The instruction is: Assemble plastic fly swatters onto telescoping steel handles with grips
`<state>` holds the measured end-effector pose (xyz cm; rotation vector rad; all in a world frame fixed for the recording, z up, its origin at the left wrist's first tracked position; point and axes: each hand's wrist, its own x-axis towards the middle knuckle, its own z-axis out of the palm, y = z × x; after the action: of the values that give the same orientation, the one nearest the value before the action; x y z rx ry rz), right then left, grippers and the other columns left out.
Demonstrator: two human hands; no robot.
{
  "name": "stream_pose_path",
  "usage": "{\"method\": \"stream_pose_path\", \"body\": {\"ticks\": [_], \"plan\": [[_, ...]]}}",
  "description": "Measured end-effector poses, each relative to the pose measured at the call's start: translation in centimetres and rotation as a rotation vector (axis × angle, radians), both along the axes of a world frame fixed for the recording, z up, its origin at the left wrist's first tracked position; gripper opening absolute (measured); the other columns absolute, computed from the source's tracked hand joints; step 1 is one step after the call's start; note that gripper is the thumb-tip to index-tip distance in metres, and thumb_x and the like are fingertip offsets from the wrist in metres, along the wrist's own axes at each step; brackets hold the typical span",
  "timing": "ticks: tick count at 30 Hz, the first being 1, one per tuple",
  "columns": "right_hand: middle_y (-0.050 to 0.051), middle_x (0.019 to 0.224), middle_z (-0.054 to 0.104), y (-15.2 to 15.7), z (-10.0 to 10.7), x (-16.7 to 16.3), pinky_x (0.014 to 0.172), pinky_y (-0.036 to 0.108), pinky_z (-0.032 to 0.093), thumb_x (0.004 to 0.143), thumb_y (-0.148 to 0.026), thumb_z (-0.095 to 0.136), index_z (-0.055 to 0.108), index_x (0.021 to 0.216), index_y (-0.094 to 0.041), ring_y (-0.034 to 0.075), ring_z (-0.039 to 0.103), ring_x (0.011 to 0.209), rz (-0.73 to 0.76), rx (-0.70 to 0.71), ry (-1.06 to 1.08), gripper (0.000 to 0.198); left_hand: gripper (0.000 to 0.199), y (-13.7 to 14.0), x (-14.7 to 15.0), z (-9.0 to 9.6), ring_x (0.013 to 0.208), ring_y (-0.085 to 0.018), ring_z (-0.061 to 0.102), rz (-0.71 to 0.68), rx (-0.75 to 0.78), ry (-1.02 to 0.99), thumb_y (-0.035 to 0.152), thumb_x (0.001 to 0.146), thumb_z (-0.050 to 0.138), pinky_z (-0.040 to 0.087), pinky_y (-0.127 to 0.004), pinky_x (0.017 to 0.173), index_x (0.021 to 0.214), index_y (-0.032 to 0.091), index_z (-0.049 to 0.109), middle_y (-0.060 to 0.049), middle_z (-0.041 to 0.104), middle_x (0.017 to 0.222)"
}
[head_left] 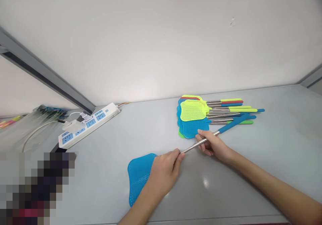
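Note:
A blue fly swatter [140, 171] with a metal telescopic rod is held at a slant above the grey table. My left hand [166, 169] is closed round the rod near the swatter's head and hides part of that head. Further up, my right hand [210, 142] pinches the same rod just below the blue grip, which points to the upper right. Behind my right hand lies a pile of fly swatters [193, 110] with yellow, blue, green and red parts, their heads overlapping on the left and their handles pointing right.
A white power strip [89, 124] with blue socket panels and plugged-in adapters lies at the left. Beyond it are clear plastic bags [30, 131]. A white wall [161, 43] rises behind the table [105, 178], and a grey metal frame [45, 67] slants down at the left.

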<state>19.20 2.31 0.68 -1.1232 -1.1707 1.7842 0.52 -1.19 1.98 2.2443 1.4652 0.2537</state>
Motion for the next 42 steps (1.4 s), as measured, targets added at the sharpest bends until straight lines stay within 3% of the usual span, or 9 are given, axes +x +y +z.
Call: {"method": "stream_pose_path", "body": {"ticks": [18, 30, 37, 42], "plan": [[-0.003, 0.029, 0.035, -0.14, 0.77, -0.11, 0.033, 0.02, 0.019, 0.081, -0.038, 0.03, 0.042, 0.043, -0.016, 0.006, 0.027, 0.028, -0.047, -0.049, -0.079, 0.045, 0.034, 0.08, 0.01, 0.27, 0.049, -0.009, 0.041, 0.023, -0.025, 0.008, 0.039, 0.087, 0.02, 0.023, -0.022, 0.047, 0.063, 0.019, 0.032, 0.004, 0.047, 0.057], [-0.002, 0.03, 0.038, 0.09, 0.84, 0.24, 0.033, 0.019, 0.022, 0.08, -0.042, 0.031, 0.044, 0.045, -0.016, 0.006, 0.031, 0.028, 0.024, -0.071, -0.119, 0.046, 0.034, 0.09, -0.22, 0.53, 0.048, -0.011, 0.04, -0.013, -0.083, 0.002, 0.038, 0.088, 0.015, 0.022, -0.022, 0.046, 0.063, 0.02, 0.031, 0.004, 0.045, 0.056], [0.0, 0.037, 0.043, -0.09, 0.57, 0.7, 0.036, 0.02, 0.027, 0.081, -0.045, 0.027, 0.045, 0.046, -0.015, 0.008, 0.037, 0.033, 0.158, -0.043, -0.026, 0.049, 0.035, 0.02, -0.02, 0.38, 0.048, -0.011, 0.042, -0.011, -0.07, -0.005, 0.036, 0.088, 0.015, 0.022, -0.023, 0.046, 0.065, 0.02, 0.037, 0.003, 0.048, 0.057], [-0.004, 0.033, 0.034, -0.35, 0.38, 0.37, 0.033, 0.021, 0.017, 0.081, -0.046, 0.025, 0.035, 0.044, -0.018, 0.006, 0.025, 0.028, 0.125, -0.063, 0.006, 0.047, 0.037, -0.04, 0.37, 0.3, 0.046, -0.011, 0.041, -0.005, -0.059, -0.016, 0.036, 0.088, 0.016, 0.021, -0.023, 0.045, 0.064, 0.02, 0.038, 0.003, 0.048, 0.055]]}}
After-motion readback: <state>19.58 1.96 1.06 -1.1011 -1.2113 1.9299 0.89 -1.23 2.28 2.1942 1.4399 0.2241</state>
